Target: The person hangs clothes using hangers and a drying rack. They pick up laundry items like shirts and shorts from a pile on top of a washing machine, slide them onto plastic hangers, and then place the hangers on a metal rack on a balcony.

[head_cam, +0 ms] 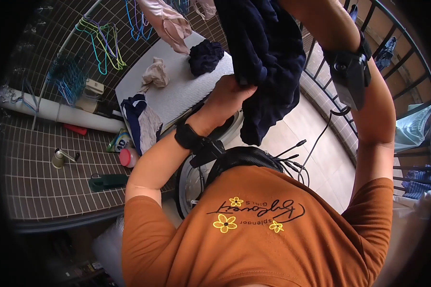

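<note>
A dark navy garment point(273, 68) hangs in front of me, its folds reaching down over the tiled floor. My left hand point(231, 96) grips its left edge between thumb and fingers. My right arm reaches past the top edge of the picture, so the right hand is out of view. Just left of the garment, a bunched dark cloth point(205, 57) rests on the grey ribbed cover point(190, 91) of a washing machine. A crumpled beige cloth point(156, 73) and a navy-and-grey garment point(140, 118) lie farther left on that cover.
A round washer door point(186, 188) stands open near my waist. Colored hangers point(104, 43) and a pink garment point(167, 25) hang above. A pink-lidded jar point(128, 158), a detergent bag point(119, 140) and a wall crank point(60, 159) are at left. Black railings point(402, 59) run along the right; cables point(296, 165) dangle at my waist.
</note>
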Tool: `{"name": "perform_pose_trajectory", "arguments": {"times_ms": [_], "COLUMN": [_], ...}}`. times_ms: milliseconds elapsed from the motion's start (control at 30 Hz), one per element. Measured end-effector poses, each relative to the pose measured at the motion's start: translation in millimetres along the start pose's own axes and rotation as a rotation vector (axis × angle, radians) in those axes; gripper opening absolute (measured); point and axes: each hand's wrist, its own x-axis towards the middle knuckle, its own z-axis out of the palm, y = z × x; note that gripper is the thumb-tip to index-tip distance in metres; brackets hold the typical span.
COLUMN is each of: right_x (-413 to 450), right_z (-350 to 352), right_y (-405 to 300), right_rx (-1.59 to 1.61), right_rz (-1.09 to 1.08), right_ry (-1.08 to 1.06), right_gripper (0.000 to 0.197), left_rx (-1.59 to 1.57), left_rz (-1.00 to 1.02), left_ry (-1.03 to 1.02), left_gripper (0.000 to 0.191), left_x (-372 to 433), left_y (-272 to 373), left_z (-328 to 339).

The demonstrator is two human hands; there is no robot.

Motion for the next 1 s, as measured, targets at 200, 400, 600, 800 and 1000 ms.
{"name": "perform_pose_trajectory", "arguments": {"times_ms": [200, 400, 600, 800, 1000], "right_x": [-16, -84, -71, -80, -62], "right_z": [-99, -56, -75, -48, -46], "right_y": [25, 95, 85, 97, 80], "right_rx": [-0.247, -0.277, -0.315, -0.139, -1.28], "right_rz": [0.103, 0.376, 0.428, 0.479, -0.385], "right_ry": [0.126, -0.271, -0.386, -0.484, -0.296], "right_gripper": [0.047, 0.092, 0.041, 0.047, 0.013], "left_rx": [-0.8, -0.485, -0.249, -0.189, 0.39], "left_rz": [-0.1, -0.054, -0.088, -0.127, -0.055], "left_ry": [-0.012, -0.209, -0.153, -0.221, -0.01], "left_gripper": [0.03, 0.057, 0.048, 0.036, 0.027], "left_x": [-6, 10, -10, -23, -32], "left_y": [34, 58, 63, 75, 61], "left_z": [-54, -45, -50, -47, -77]}}
